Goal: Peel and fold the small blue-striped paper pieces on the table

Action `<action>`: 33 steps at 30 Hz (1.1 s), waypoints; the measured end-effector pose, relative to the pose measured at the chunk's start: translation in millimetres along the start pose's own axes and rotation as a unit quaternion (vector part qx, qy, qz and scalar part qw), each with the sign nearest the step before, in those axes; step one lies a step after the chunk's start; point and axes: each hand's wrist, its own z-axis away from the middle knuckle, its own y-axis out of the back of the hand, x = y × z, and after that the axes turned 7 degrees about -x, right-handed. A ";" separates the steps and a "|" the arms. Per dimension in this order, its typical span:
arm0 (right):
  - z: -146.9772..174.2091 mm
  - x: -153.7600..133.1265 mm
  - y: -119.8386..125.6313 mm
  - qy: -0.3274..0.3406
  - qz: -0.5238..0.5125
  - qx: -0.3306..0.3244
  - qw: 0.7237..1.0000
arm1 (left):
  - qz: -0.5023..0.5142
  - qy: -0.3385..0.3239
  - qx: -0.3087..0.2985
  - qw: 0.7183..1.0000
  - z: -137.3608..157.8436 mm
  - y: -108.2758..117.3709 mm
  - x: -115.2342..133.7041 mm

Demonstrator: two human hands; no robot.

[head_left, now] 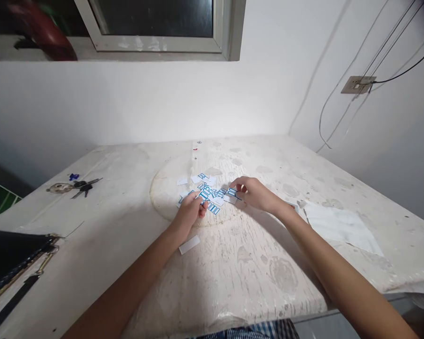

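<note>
A loose heap of small white cards with blue printed outlines lies in the middle of the table. My left hand is closed at the left side of the heap, thumb pressed on a blue-printed card. On the heap's right side my right hand is closed in a pinch at the edge of another blue-printed card. A plain white card lies apart, beside my left wrist. Some cards are partly covered by others and by my fingers.
Keys lie at the left, and a black bag or pouch with a strap sits nearer on that side. A white sheet rests beyond my right forearm. The table meets the wall at the back; cables run to a wall socket.
</note>
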 end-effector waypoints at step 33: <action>9.1 -34.4 -17.8 0.155 0.043 0.148 0.976 | -0.007 0.005 -0.152 0.988 14.6 -15.1 -6.3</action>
